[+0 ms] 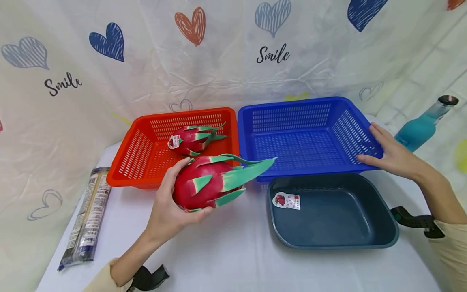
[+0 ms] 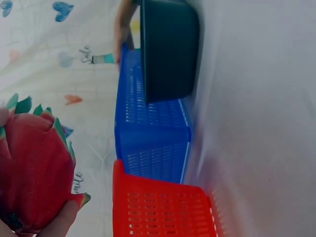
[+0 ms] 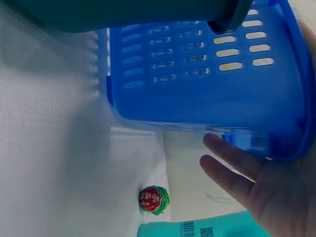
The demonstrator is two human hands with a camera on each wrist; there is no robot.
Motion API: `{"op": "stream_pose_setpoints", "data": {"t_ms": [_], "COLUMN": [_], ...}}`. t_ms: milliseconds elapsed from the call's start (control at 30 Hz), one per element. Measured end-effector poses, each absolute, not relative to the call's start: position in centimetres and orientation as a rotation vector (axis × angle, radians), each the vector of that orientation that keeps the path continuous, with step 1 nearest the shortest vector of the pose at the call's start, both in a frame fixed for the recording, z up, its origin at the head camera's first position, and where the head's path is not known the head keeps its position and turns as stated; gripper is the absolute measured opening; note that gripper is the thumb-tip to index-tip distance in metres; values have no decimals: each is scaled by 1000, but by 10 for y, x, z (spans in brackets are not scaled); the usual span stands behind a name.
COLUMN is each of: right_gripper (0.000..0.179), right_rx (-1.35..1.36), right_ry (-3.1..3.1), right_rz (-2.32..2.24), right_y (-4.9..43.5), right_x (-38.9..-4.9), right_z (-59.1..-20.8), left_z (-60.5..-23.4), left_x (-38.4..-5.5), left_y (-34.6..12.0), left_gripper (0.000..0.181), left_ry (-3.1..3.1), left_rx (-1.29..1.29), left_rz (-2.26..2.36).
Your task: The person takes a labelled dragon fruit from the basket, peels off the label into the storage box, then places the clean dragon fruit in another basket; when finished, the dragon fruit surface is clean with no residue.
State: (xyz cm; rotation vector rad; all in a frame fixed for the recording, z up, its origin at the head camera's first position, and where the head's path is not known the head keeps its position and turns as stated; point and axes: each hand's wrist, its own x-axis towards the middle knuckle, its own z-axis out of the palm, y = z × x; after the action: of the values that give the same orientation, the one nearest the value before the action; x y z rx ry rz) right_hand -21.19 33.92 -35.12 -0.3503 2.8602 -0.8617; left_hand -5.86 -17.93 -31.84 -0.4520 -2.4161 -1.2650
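My left hand (image 1: 174, 209) holds a pink dragon fruit (image 1: 208, 182) with long green scales, raised in front of the red basket (image 1: 136, 184). Fingers and thumb wrap its stem side, and the scales point right. Inside that basket lies a second dragon fruit (image 1: 191, 140) bearing a white sticker. At the far right, my right hand (image 1: 395, 156) grips the rim of the blue basket (image 1: 292, 107), thumb inside and fingers outside the wall. The right wrist view shows two of its fingers (image 3: 229, 180) stretched along the outside of the blue basket.
A dark grey-green tray (image 1: 328, 221) with a dragon fruit label (image 1: 286, 200) in it stands before the blue basket. A teal bottle (image 1: 419, 127) stands beyond my right hand, near a small red-and-green wrapped ball (image 3: 153, 200). Long plastic-wrapped packs (image 1: 87, 215) lie left.
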Motion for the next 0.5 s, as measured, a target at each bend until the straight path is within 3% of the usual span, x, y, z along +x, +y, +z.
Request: {"op": "stream_pose_setpoints", "data": {"t_ms": [233,500], "right_gripper": [101,101], "right_rx": [-346,-348], "right_ry": [2844,2839], "right_rz": [-918,-915], "right_y": [341,341], "right_x": [-212,-214], "right_z": [-353,-352], "left_z": [-305,-291], "left_x": [-74,-102], "left_y": [-180,-171], "left_gripper": [97,95], "left_ry": [-2421,-2403], "left_rx": [-397,-502], "left_rz": [-1307,-1238]}}
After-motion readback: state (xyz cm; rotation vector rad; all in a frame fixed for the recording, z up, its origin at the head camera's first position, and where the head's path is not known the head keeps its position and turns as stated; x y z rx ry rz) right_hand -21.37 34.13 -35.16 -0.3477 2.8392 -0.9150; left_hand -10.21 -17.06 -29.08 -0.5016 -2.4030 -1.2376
